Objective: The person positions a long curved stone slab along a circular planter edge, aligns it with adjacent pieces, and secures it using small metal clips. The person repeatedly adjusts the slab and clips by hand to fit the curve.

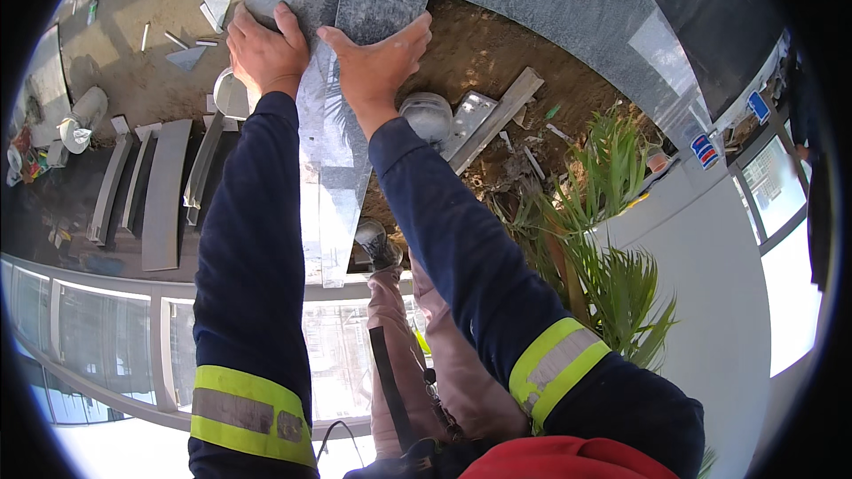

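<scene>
A long grey stone slab (330, 213) stretches away from me, partly in bright sun and partly in shade. My left hand (268, 51) lies at its left edge, with the thumb on top and the fingers bent over the side; their tips are hidden. On the slab's far part is a smaller, dark grey squarish stone tile (380, 11) with a dusty surface. My right hand (377, 66) grips this tile at its near end, thumb along the left side and fingers along the right.
Curved grey paving (532, 0) continues to the right, beside bare soil. A pale plank (497, 120), a round grey container (428, 117) and a leafy plant (612, 239) are near my right arm. Stone strips (164, 195) and broken tile pieces (215, 2) lie left.
</scene>
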